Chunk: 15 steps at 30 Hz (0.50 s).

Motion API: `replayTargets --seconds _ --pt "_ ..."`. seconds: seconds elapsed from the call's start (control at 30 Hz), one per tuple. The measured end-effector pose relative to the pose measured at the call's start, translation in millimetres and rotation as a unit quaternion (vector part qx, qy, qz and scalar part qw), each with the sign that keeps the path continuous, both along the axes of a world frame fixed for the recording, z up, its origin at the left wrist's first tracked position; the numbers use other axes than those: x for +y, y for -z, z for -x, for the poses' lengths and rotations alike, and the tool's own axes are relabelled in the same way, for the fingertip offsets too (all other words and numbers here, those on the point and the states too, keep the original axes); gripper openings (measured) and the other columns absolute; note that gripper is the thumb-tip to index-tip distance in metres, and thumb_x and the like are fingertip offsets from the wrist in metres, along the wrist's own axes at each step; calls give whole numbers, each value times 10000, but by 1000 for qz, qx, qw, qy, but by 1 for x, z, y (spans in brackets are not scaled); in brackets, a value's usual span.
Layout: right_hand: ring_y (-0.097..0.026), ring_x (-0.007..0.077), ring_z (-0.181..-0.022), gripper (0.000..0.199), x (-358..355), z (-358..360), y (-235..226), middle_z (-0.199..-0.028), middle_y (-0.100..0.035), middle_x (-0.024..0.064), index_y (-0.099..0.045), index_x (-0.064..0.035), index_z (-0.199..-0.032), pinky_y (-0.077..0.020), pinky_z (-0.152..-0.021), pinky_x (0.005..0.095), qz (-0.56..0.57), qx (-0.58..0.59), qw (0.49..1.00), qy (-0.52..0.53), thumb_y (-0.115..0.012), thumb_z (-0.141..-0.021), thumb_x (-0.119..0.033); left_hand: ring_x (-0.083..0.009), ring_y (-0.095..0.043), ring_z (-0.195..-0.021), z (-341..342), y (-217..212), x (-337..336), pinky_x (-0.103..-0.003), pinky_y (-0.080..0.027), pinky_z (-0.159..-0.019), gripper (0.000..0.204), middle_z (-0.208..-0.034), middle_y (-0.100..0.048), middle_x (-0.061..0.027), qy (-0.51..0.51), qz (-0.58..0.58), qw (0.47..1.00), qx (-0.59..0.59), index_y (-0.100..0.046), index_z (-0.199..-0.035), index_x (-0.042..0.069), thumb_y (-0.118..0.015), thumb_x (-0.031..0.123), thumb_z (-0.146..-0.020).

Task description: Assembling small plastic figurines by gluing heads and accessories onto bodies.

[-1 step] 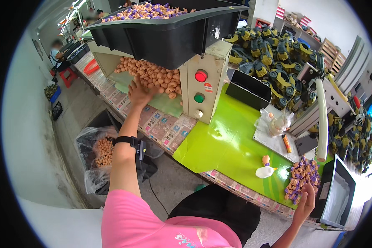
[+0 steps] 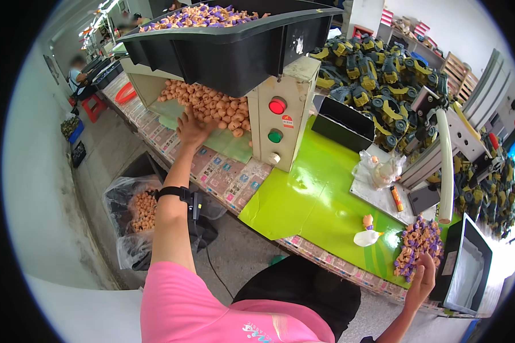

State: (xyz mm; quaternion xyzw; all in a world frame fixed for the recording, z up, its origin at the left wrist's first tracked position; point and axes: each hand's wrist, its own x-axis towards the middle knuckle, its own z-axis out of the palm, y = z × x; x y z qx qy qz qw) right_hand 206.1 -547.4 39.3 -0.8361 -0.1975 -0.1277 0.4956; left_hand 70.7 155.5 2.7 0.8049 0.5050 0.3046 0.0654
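The left hand [image 2: 194,132], its fingers spread and released, is at the near edge of the tan pieces [image 2: 226,108] heaped beneath the black tub [image 2: 223,64]; a white bottle [image 2: 365,238] sits on the green-covered desk [image 2: 303,208]; next come piled purple-and-tan pieces [image 2: 413,246]; the right hand [image 2: 422,279] is at their near edge, fingers bent, grip impossible to tell.

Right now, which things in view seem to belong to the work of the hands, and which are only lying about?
Apparently in use:
tan pieces, at the left hand
purple-and-tan pieces, near the right hand
white bottle, possibly

Apparently just lying about:
orange tube
red stool
yellow-and-dark toy vehicles
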Motion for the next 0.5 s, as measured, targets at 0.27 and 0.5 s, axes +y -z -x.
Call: replayTargets --seconds 0.27,0.5 --pt "-601 151 -897 360 24 -1 1 -1069 -648 103 -591 7 -1220 -491 -751 279 19 14 999 -23 -549 -978 -255 -397 -554 -967 -2 8 14 -501 -467 -840 604 -1095 -518 -158 115 -72 985 -107 -527 -1168 80 -748 404 -709" --pt "-595 125 -789 381 44 -2 2 -1053 -656 105 -593 17 -1217 -487 -688 257 -4 32 997 -71 -568 -971 -273 -409 -528 -880 -14 12 10 -509 -452 -756 314 -1012 -523 -162 157 -174 971 -51 -583 -988 76 -687 196 -717"
